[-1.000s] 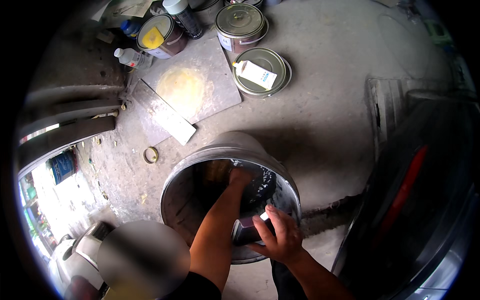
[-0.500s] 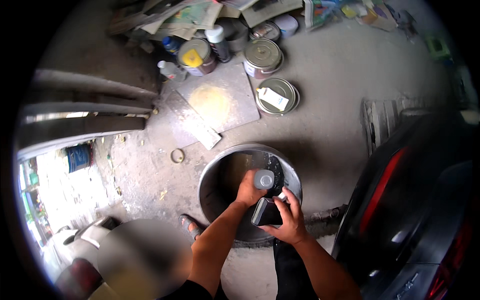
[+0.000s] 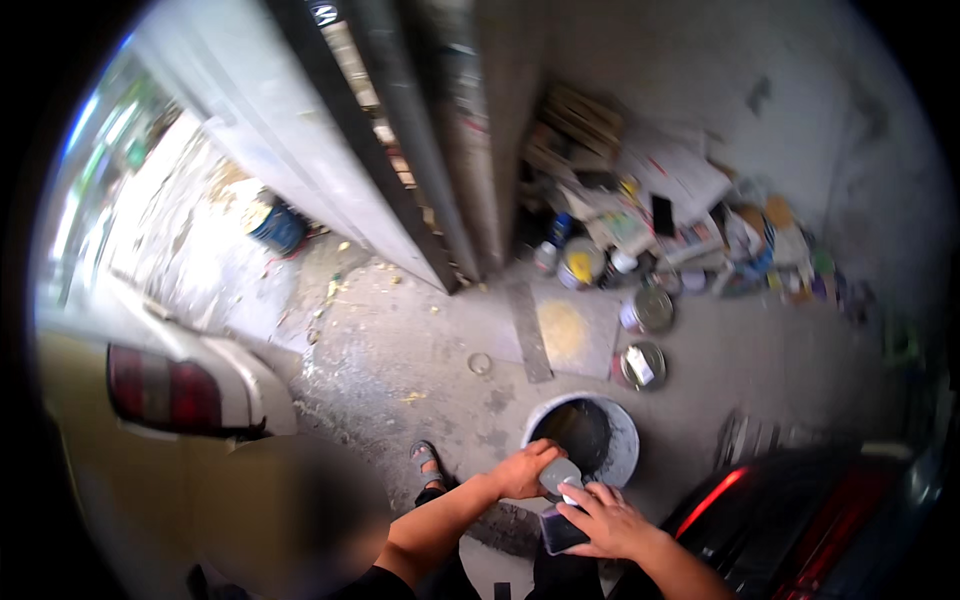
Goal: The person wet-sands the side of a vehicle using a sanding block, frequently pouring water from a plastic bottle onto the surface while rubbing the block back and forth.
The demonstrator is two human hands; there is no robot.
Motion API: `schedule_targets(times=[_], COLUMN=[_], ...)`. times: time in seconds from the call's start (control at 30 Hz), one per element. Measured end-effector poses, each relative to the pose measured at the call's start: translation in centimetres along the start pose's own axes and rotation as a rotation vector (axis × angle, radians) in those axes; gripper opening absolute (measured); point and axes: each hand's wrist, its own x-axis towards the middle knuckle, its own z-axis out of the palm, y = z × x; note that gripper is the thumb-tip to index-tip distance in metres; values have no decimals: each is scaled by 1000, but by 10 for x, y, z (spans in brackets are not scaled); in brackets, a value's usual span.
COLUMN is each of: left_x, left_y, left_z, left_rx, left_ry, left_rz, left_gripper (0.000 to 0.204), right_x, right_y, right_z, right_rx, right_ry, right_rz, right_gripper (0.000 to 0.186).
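Note:
My left hand (image 3: 525, 470) is closed around a translucent grey container (image 3: 557, 476) in front of the large bucket (image 3: 624, 438). My right hand (image 3: 610, 523) grips a dark rectangular container (image 3: 560, 533) with a small white cap, its fingers close to the grey container. The bucket stands on the concrete floor with dark contents inside. My sandalled left foot (image 3: 430, 463) shows left of the bucket.
Paint cans (image 3: 648, 310), bottles, papers and cardboard lie against the back wall. A stained board (image 3: 597, 320) lies on the floor. A white car rear (image 3: 240, 385) is at left, a dark car (image 3: 765, 510) at right. A tall panel (image 3: 275, 140) stands upper left beside a blue drum (image 3: 283, 230).
My left hand has come up out of the bucket with the grey container. Both hands now sit nearer me, below the bucket, and the view has swung up and left, showing the doorway and wall.

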Motion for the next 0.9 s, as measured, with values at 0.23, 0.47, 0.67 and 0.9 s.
schedule_targets(times=[0.23, 0.47, 0.67, 0.9], left_x=[-118, -272, -377, -461], left_y=[33, 20, 32, 1], left_z=[-117, -216, -274, -320], left_rx=[122, 273, 495, 182], left_ry=[103, 584, 812, 982], left_rz=[-98, -253, -589, -344], left_gripper=[79, 74, 82, 77], right_x=[119, 282, 419, 465], right_y=[-89, -190, -298, -386], right_z=[-68, -65, -43, -82], right_rx=[-270, 33, 1062, -13], right_ry=[-142, -43, -213, -341], right_rz=[-409, -294, 638, -436], right_gripper=[76, 83, 62, 89])
